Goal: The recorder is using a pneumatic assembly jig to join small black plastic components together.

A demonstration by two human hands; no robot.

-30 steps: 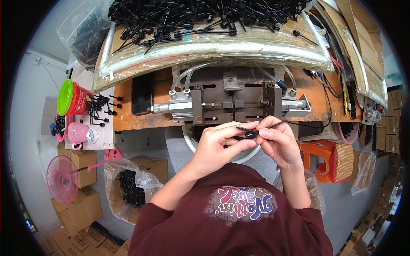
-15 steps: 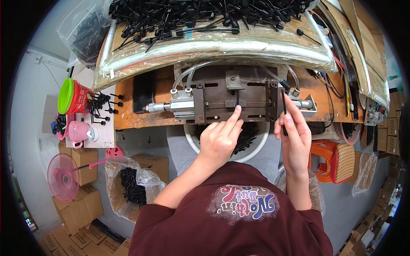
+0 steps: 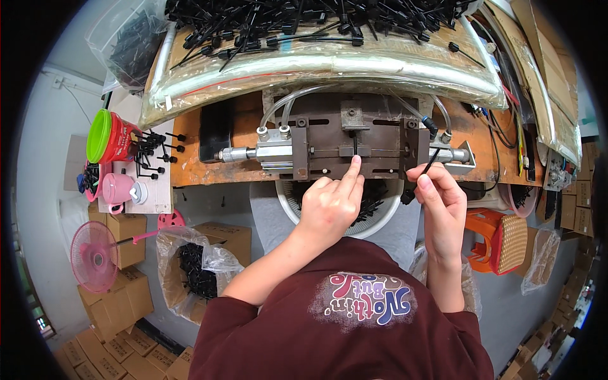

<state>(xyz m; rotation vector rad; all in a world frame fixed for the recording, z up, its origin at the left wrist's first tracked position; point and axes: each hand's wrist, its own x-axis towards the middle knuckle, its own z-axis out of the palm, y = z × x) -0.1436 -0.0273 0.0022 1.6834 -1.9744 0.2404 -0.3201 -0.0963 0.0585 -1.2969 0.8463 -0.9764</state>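
A dark metal clamping fixture (image 3: 386,130) with pneumatic cylinders on both sides sits at the table's front edge. In its middle, a slim black rod (image 3: 355,140) stands by the small central block. My left hand (image 3: 330,210) reaches there with its index finger stretched out, the tip at the rod's near end; its other fingers curl loosely around nothing. To the right of the fixture, my right hand (image 3: 443,212) pinches a black rod with a knobbed end (image 3: 433,161) between thumb and fingers, tilted. The knob lies partly behind the fingers.
Behind the fixture, a plastic-wrapped tray (image 3: 329,66) carries a heap of black rods. Below the fixture is a white basket (image 3: 389,219) with more black parts. A red-green bucket (image 3: 117,136) and pink cup (image 3: 116,190) stand left; an orange stool (image 3: 484,237) is right.
The black rod in my right hand has turned from near upright to slanted, its knobbed end now showing at lower left. My left index finger stays at the fixture. The view has shifted slightly.
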